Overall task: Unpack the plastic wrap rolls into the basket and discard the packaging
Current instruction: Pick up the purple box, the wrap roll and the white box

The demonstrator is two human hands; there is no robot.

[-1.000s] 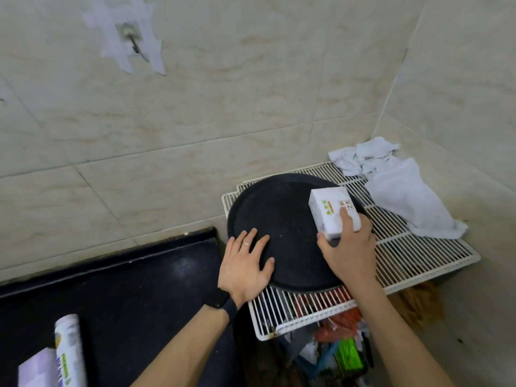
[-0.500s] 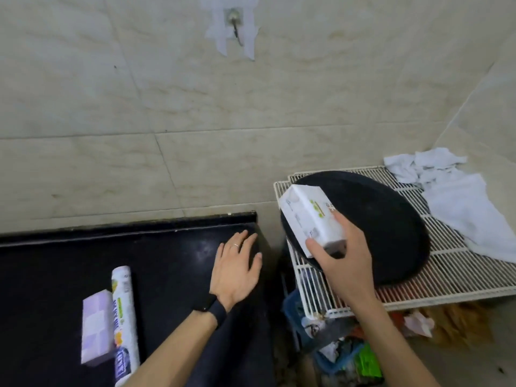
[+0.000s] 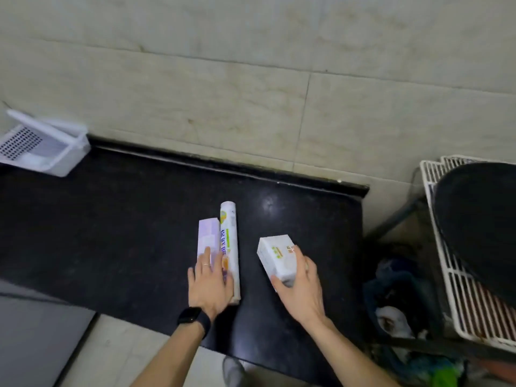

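Observation:
On the black counter (image 3: 125, 233) lie a pale purple box (image 3: 208, 237) and, touching its right side, a white printed plastic wrap roll (image 3: 229, 236). My left hand (image 3: 210, 283) rests flat across the near ends of both, fingers spread, not closed around either. My right hand (image 3: 300, 286) grips a small white box (image 3: 276, 254) with green and orange print, held just above the counter to the right of the roll. A white perforated basket (image 3: 42, 146) stands at the counter's far left against the wall.
A white wire rack (image 3: 458, 280) with a round black tray (image 3: 480, 227) on it stands at the right. Below it sits a dark bin (image 3: 396, 305) with rubbish. The tiled wall runs along the back; the floor shows beneath the counter's front edge.
My view swung left from the rack to the counter. My right hand carried the white box off the tray to over the counter. My left hand moved from the tray onto the purple box and roll.

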